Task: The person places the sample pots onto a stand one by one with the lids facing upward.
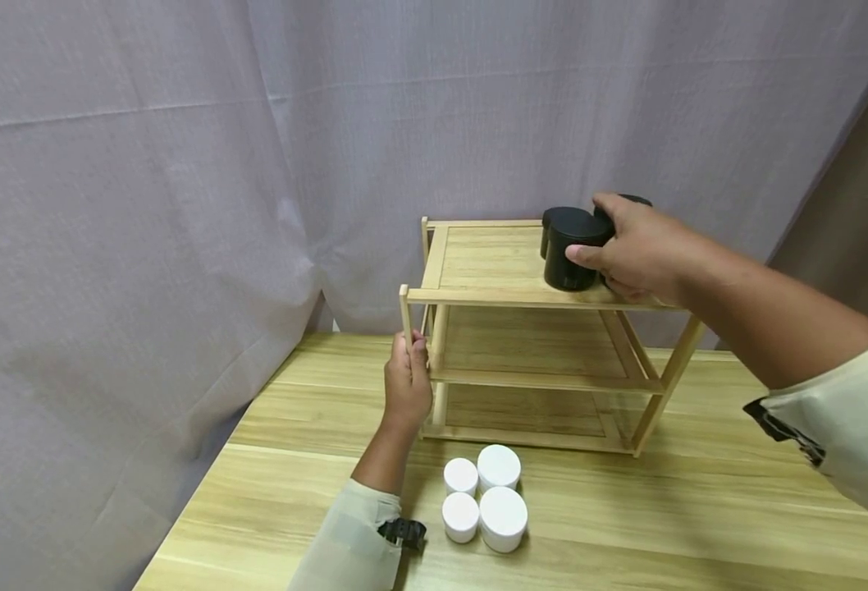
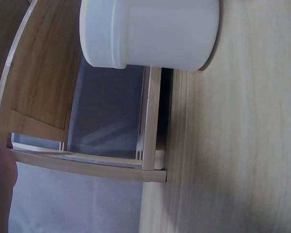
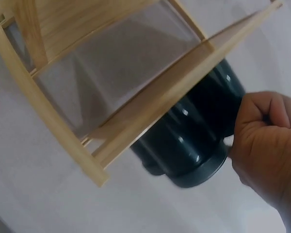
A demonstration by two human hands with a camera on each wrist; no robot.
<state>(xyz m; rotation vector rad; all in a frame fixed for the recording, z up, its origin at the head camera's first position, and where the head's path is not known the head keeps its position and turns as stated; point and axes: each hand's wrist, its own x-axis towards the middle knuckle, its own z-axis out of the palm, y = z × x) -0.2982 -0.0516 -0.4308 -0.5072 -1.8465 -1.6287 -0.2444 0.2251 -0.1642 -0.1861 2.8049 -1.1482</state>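
Note:
My left hand (image 1: 408, 382) grips the front left post (image 1: 405, 310) of a three-tier wooden rack (image 1: 489, 256). On the rack's top shelf, toward the right, black lidded jars stand close together. My right hand (image 1: 648, 246) is at this group, its thumb in front of the front black jar (image 1: 568, 267). Its curled fingers hold the rightmost black jar (image 3: 228, 92), mostly hidden behind the hand in the head view. Another black jar (image 1: 545, 238) shows partly behind the front one.
Several white lidded jars (image 1: 504, 517) stand grouped on the wooden table (image 1: 294, 419) before the rack, beside my left forearm. The two lower shelves (image 1: 523, 349) lie under the top one. A grey curtain (image 1: 375, 123) hangs behind the table and along its left side.

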